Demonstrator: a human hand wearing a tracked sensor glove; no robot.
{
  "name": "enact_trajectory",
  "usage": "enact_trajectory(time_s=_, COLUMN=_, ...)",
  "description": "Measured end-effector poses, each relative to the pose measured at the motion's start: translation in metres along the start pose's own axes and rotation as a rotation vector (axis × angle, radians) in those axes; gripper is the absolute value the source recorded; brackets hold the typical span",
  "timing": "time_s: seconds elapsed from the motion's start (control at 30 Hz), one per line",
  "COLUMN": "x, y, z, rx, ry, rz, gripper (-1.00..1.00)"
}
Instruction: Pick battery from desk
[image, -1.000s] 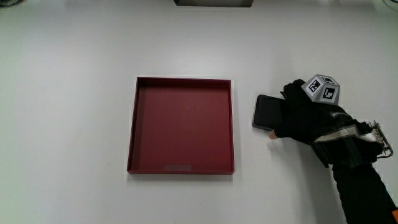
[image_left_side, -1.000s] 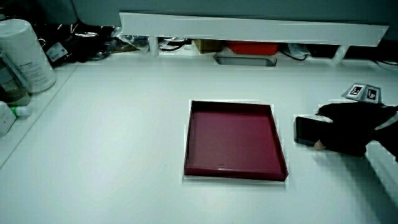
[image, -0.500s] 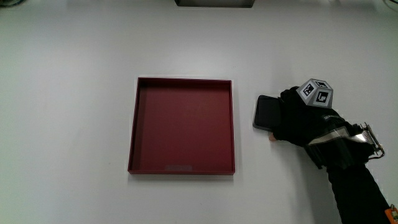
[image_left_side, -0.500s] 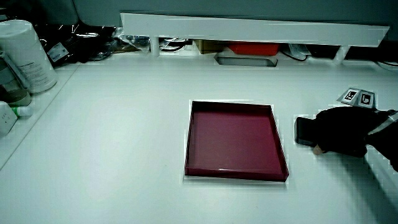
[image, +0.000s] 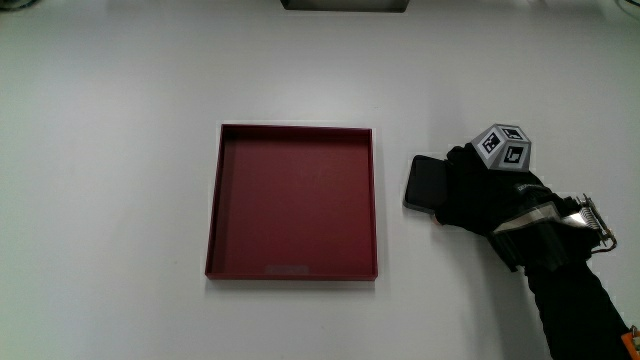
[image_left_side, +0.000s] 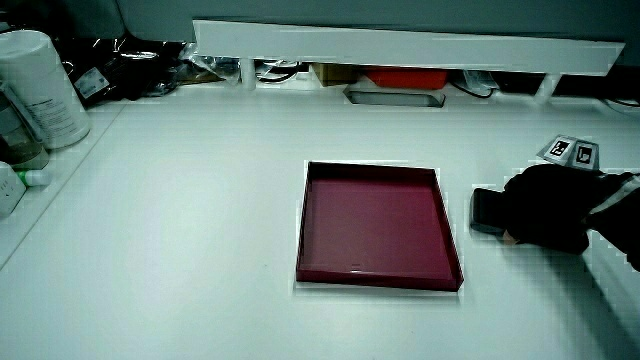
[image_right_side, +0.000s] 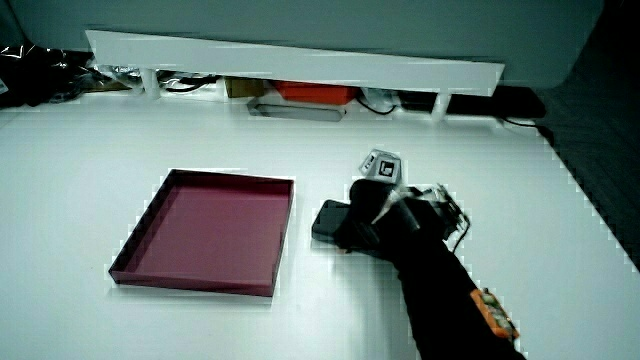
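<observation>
The battery (image: 422, 184) is a flat black slab lying on the white table beside the dark red tray (image: 214, 200). The gloved hand (image: 475, 195) rests over the end of the battery that is away from the tray, its fingers curled around it, with the patterned cube (image: 502, 149) on its back. Only the tray-side half of the battery shows. In both side views the battery (image_left_side: 486, 210) (image_right_side: 330, 220) sticks out from under the hand (image_left_side: 545, 207) (image_right_side: 375, 220) toward the tray (image_left_side: 302, 225) (image_right_side: 140, 240). The tray holds nothing.
A low white partition (image_left_side: 400, 45) runs along the table's edge farthest from the person, with a grey dish (image_left_side: 393, 96) and a red item (image_left_side: 405, 77) under it. A white cylindrical container (image_left_side: 40, 90) and dark clutter (image_left_side: 130, 70) stand at a table corner.
The hand has closed further over the battery, and the bare fingertip seen earlier at its edge no longer shows. The battery has shifted slightly toward the tray.
</observation>
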Motion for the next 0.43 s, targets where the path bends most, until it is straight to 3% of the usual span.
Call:
enact_trajectory(time_s=0.17, x=-0.018, y=-0.006, z=0.012, rx=0.054, ry=-0.031, rz=0.033, gripper=1.0)
enact_trajectory(time_s=0.2, x=-0.023, y=-0.008, z=0.015, rx=0.043, ry=-0.039, rz=0.05, gripper=1.0)
enact_trajectory(time_s=0.27, x=-0.037, y=-0.013, z=0.023, rx=0.065, ry=-0.049, rz=0.077, gripper=1.0)
enact_trajectory(time_s=0.3, x=-0.047, y=-0.017, z=0.027, rx=0.044, ry=-0.036, rz=0.119, gripper=1.0)
enact_trajectory(time_s=0.37, x=-0.061, y=-0.021, z=0.031, rx=0.078, ry=-0.064, rz=0.126, gripper=1.0)
enact_trajectory(time_s=0.43, x=-0.079, y=-0.027, z=0.035, rx=0.084, ry=-0.067, rz=0.183, gripper=1.0)
